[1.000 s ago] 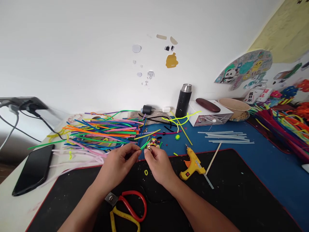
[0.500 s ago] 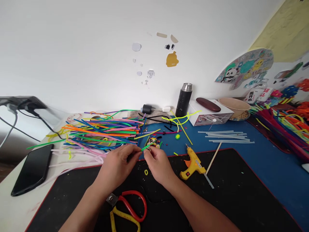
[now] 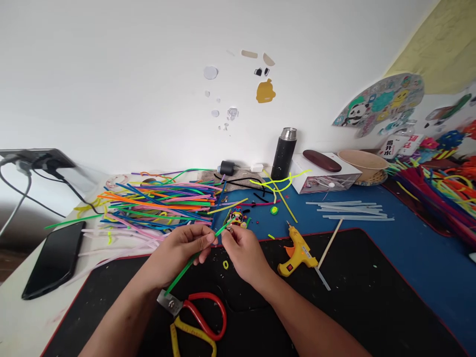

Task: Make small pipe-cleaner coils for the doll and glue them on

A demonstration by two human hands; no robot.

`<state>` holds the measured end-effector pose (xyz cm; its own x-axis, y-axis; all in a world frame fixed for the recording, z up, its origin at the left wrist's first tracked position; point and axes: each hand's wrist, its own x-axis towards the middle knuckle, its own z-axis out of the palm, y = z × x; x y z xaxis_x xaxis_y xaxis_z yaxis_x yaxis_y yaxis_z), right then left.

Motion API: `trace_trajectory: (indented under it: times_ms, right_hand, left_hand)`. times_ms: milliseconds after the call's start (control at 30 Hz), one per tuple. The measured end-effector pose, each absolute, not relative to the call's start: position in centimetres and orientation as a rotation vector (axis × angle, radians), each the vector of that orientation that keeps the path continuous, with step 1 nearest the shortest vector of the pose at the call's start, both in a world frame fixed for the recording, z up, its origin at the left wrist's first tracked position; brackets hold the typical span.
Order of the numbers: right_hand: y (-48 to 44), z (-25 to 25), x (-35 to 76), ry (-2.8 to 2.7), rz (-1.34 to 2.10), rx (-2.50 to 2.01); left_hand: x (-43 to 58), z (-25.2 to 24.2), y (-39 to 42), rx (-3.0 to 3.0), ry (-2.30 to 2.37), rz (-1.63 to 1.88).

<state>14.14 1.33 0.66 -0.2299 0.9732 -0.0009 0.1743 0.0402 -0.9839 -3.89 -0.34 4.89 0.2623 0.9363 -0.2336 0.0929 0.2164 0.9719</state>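
Holding a green pipe cleaner [image 3: 181, 273] near the centre of the head view, the left hand [image 3: 188, 243] is clamped on it with thumb and index finger pressed together, while its other fingers are loosely curled below. One end of the pipe cleaner runs to the lower left, toward the metal blades of the scissors [image 3: 195, 321]; the other end comes up beside the fingertips of the right hand [image 3: 243, 250]. Thumb and index finger of this right hand are also together, but what is between them is mostly hidden, so I cannot tell if it is clamped on something. Just above it, at the middle of the frame, is a small figure [image 3: 236, 217] with a face and colourful top pieces; whether the right hand supports it, I cannot tell. About the progress, the figure looks partly made, since the face is already there, in my judgement. The green length seems straight and without coils, so its shaping appears not yet done. A small yellow-green ring [image 3: 223, 265] lies apart, below the hands. The glue gun [image 3: 297, 253], right of centre, rests on the black mat [image 3: 327, 307], touched by neither hand. At centre left, many pipe cleaners [image 3: 159, 201] lie in a loose pile.
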Motion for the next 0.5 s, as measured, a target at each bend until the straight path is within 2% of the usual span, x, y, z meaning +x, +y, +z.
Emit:
trace_trajectory:
  times_ms: [500]
  right_hand:
    - [1.1,0.6,14.1,-1.637,1.112,-1.197]
  left_hand:
    - [-4.2,3.3,-0.2,0.753,0.902,0.76]
